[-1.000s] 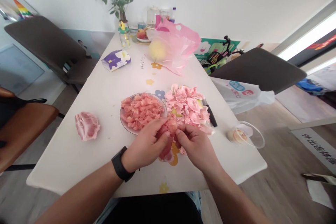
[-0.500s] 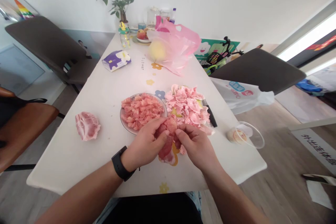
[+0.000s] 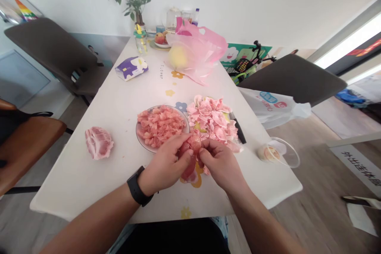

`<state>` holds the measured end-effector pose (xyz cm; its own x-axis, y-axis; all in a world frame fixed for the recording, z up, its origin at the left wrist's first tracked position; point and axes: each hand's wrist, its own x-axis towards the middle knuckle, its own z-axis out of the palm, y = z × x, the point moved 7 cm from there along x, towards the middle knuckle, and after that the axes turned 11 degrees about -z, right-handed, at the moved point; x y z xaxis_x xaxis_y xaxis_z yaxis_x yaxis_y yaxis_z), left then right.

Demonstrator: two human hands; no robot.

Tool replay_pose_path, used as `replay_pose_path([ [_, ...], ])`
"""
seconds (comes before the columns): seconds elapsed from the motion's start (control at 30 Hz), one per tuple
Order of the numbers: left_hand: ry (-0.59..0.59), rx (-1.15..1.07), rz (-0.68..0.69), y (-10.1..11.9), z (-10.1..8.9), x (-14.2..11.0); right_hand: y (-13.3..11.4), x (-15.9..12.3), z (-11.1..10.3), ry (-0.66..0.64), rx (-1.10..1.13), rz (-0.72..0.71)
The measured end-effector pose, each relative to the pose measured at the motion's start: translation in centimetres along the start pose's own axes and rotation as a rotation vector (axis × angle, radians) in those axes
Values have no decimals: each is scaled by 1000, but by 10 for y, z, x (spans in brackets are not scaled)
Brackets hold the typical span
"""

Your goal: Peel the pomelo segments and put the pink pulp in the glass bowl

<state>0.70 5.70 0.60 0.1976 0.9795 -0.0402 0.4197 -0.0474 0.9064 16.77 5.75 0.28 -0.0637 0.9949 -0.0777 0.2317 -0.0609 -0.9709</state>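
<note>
Between my two hands is a pinkish-red pomelo segment (image 3: 195,143), its lower end hanging down over the tablecloth. My left hand (image 3: 166,160), with a black watch on the wrist, closes thumb and fingers around its left side. On the right, my right hand (image 3: 222,162) pinches the segment's edge; the fingertips are partly hidden. A plate (image 3: 137,137) heaped with pomelo pulp (image 3: 160,125) lies just beyond my left hand. Beside it is a pile of pink membrane peelings (image 3: 212,119). Farther left sits an unpeeled pomelo chunk (image 3: 99,143) with white membrane.
A knife with a black handle (image 3: 238,127) lies at the peelings' right side. Near the right edge stands a clear plastic tub (image 3: 279,152). Toward the back are a pink plastic bag (image 3: 202,45), a purple tissue pack (image 3: 131,68), a cup (image 3: 141,43) and a plant (image 3: 137,8).
The segment has turned slightly in my hands and more bare red pulp shows at its top. My right hand has shifted a little, still pinching. The things on the table stay put.
</note>
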Motion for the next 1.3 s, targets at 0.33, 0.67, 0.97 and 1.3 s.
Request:
replay_pose_path([
  [0.33, 14, -22, -35, -1, -2, 1, 1, -2, 0, -21, 107, -28],
  [0.67, -137, -390, -288, -17, 3, 8, -3, -3, 3, -59, 142, -61],
  [0.97, -135, -464, -289, -22, 3, 10, 1, -3, -1, -32, 0, -55],
  [1.3, -223, -896, -571, -19, 13, 5, -3, 1, -17, -102, 82, -77],
])
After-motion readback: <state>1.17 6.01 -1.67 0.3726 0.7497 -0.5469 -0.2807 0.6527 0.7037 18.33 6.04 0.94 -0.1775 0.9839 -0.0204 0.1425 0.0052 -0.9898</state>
